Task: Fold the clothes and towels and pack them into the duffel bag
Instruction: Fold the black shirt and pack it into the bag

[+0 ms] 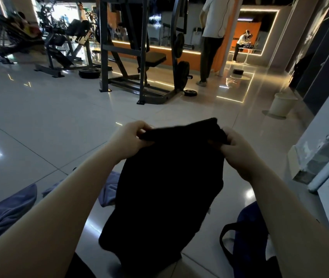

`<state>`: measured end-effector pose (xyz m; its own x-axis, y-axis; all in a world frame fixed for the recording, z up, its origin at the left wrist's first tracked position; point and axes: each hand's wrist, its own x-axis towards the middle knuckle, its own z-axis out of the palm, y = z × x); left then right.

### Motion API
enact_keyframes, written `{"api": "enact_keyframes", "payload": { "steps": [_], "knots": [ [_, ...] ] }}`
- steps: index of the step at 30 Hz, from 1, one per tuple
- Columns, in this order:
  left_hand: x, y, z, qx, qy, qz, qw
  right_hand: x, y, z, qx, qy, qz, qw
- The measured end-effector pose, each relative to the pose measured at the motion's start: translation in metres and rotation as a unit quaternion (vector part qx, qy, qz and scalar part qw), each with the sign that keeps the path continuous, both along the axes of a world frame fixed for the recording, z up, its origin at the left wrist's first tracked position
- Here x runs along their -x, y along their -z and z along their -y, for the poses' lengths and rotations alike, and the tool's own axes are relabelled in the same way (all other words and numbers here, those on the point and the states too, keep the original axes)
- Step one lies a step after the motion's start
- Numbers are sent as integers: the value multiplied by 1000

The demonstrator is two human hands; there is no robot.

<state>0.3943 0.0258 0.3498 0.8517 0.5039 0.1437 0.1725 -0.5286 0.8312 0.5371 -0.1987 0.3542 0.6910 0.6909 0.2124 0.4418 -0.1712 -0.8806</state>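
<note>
A black garment (165, 187) hangs in front of me above the tiled floor. My left hand (131, 137) pinches its top edge on the left. My right hand (236, 149) pinches the top edge on the right. The cloth drops down between my forearms toward my lap. A dark blue duffel bag (250, 231) with a black strap lies on the floor at the lower right, partly hidden by my right arm. A grey-blue towel (7, 209) lies at the lower left, and more grey-blue cloth (109, 189) shows on the floor behind the garment.
A weight machine (139, 57) with plates stands ahead on the glossy floor. A person in a white shirt (214, 37) stands beyond it. A pale bucket (282, 103) sits at the right by dark lockers. A white cabinet edge (324, 173) is close on my right.
</note>
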Motion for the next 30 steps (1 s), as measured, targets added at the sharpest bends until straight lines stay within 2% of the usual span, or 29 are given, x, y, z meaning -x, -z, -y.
{"api": "enact_keyframes", "payload": {
  "steps": [2,5,7,10,14,18,20,22,24,26,30],
  "knots": [
    [0,1,9,-15,33,-47,998,5,-1,-4,-12,-1,2,1000],
    [-2,-1,32,46,140,-47,988,16,-5,-11,-5,-29,32,999],
    [-9,-3,46,70,170,-23,983,21,-6,-16,2,-41,69,997],
    [-19,-6,57,98,165,46,980,25,-7,-21,-11,-44,93,995],
    [-24,-9,59,107,159,115,975,24,-9,-23,-32,-7,109,993],
    [-26,-10,53,103,115,139,978,18,-6,-22,-30,-2,10,999],
    [-25,-10,49,121,74,160,977,12,-1,-19,35,-32,-40,998],
    [-23,-13,42,164,30,189,968,9,7,-15,123,-95,-49,987],
    [-20,-16,33,185,-6,207,961,8,16,-14,163,-122,-44,978],
    [-17,-18,21,145,-39,186,971,5,17,-16,129,-93,-59,985],
    [-8,-13,5,37,-83,87,992,3,7,-21,15,-35,-92,995]
  ]
}}
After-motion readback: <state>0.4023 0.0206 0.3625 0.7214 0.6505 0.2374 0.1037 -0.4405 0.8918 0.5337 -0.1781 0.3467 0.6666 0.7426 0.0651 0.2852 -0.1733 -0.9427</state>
